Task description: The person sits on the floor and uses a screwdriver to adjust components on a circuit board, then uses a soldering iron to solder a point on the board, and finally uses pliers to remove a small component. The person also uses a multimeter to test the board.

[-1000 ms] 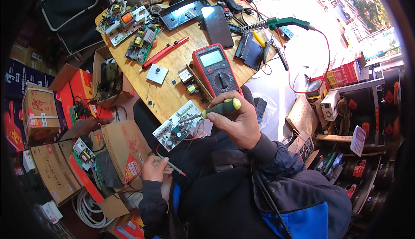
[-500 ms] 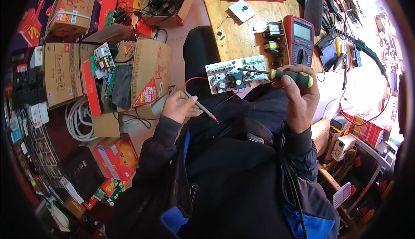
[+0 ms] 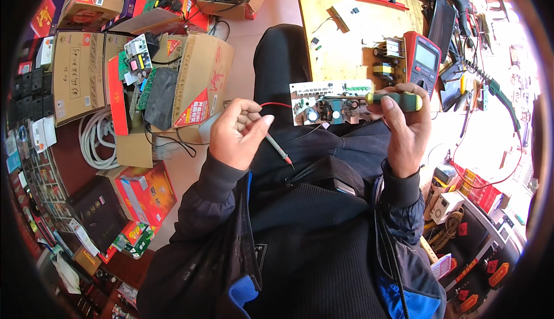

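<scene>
"As I sit here, my left hand (image 3: 234,140) pinches a grey probe (image 3: 280,150) in its fingers (image 3: 247,106)."
"And the other?"
"My right hand's (image 3: 405,134) fingers are wrapped round a green screwdriver (image 3: 378,97). Its shaft is over the white circuit board (image 3: 306,102)."
"Where's the board?"
"Above my lap (image 3: 340,140), near the tabletop's (image 3: 346,59) edge. I can't tell what it rests on."
</scene>
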`<state>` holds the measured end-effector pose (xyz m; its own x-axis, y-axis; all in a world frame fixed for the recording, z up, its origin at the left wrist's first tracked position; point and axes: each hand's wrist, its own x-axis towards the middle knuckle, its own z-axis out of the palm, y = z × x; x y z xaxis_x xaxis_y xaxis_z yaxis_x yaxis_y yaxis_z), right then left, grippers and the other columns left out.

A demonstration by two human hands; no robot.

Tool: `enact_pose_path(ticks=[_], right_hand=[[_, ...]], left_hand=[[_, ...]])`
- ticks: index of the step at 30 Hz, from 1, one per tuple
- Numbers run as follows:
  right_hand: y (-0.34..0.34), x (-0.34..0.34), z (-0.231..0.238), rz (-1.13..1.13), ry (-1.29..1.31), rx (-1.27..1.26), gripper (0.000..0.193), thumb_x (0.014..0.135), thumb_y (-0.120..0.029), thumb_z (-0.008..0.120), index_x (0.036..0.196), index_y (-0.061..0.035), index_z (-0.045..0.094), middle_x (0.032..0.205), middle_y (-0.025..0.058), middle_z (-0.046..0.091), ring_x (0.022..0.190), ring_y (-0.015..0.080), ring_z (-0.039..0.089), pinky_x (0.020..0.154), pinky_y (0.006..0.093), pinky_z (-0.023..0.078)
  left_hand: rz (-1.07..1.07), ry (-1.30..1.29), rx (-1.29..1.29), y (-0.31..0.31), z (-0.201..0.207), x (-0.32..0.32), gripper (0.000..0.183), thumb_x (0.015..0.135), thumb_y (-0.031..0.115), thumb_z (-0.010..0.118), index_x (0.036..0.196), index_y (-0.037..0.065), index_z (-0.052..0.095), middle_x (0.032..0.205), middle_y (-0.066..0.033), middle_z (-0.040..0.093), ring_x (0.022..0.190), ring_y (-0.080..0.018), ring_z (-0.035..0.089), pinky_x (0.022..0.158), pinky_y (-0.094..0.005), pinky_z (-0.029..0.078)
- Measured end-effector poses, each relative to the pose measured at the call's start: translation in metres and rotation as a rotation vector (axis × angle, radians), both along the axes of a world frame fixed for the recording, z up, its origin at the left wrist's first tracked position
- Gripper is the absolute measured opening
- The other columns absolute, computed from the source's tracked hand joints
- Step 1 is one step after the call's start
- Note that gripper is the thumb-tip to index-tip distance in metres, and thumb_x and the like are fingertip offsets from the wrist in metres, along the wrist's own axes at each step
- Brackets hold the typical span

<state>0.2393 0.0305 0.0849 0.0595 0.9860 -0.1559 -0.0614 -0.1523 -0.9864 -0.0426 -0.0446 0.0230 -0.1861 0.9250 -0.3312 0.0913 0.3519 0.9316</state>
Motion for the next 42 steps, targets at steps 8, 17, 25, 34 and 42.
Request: enact_pose_path(ticks=[8, 17, 25, 34, 42], right_hand=[[-0.003, 0.005, -0.002, -0.023, -0.003, -0.008, 0.034, 0.100, -0.004, 0.072, 0.128, 0.0003, 0.054, 0.113, 0.0156, 0.071, 0.096, 0.0236, 0.074, 0.085, 0.0362, 0.062], [-0.006, 0.003, -0.002, -0.028, -0.023, 0.014, 0.032, 0.101, -0.004, 0.072, 0.127, 0.0000, 0.054, 0.113, 0.0170, 0.072, 0.095, 0.0250, 0.075, 0.084, 0.0360, 0.063], [-0.008, 0.000, -0.004, -0.036, -0.023, 0.010, 0.031, 0.101, -0.004, 0.071, 0.127, 0.0003, 0.054, 0.113, 0.0176, 0.072, 0.095, 0.0254, 0.076, 0.084, 0.0358, 0.063], [-0.009, 0.002, -0.006, -0.032, -0.003, 0.021, 0.030, 0.101, -0.004, 0.071, 0.126, 0.0007, 0.055, 0.112, 0.0176, 0.073, 0.094, 0.0249, 0.076, 0.084, 0.0345, 0.061], [-0.011, 0.003, -0.007, -0.009, 0.003, 0.035, 0.029, 0.101, -0.005, 0.072, 0.125, 0.0003, 0.055, 0.112, 0.0161, 0.072, 0.093, 0.0221, 0.074, 0.085, 0.0340, 0.061]], left_hand=[[-0.161, 0.068, 0.233, 0.022, 0.019, 0.026, 0.030, 0.091, -0.004, 0.077, 0.118, -0.003, 0.062, 0.120, -0.0093, 0.060, 0.094, -0.0095, 0.060, 0.078, -0.0225, 0.050], [-0.186, 0.080, 0.299, 0.036, 0.016, 0.031, 0.034, 0.089, -0.003, 0.076, 0.121, -0.001, 0.064, 0.124, -0.0092, 0.060, 0.101, -0.0132, 0.060, 0.081, -0.0254, 0.050], [-0.183, 0.191, 0.337, 0.042, 0.012, 0.037, 0.039, 0.087, 0.003, 0.075, 0.125, 0.000, 0.067, 0.131, -0.0133, 0.062, 0.114, -0.0218, 0.063, 0.097, -0.0326, 0.050], [-0.226, -0.124, 0.153, 0.061, 0.009, 0.048, 0.041, 0.091, 0.009, 0.069, 0.130, -0.001, 0.067, 0.134, -0.0122, 0.059, 0.119, -0.0199, 0.061, 0.101, -0.0321, 0.050], [-0.348, 0.052, 0.167, 0.077, 0.009, 0.049, 0.036, 0.088, 0.005, 0.069, 0.123, -0.001, 0.069, 0.121, -0.0105, 0.058, 0.108, -0.0184, 0.062, 0.096, -0.0314, 0.052]])
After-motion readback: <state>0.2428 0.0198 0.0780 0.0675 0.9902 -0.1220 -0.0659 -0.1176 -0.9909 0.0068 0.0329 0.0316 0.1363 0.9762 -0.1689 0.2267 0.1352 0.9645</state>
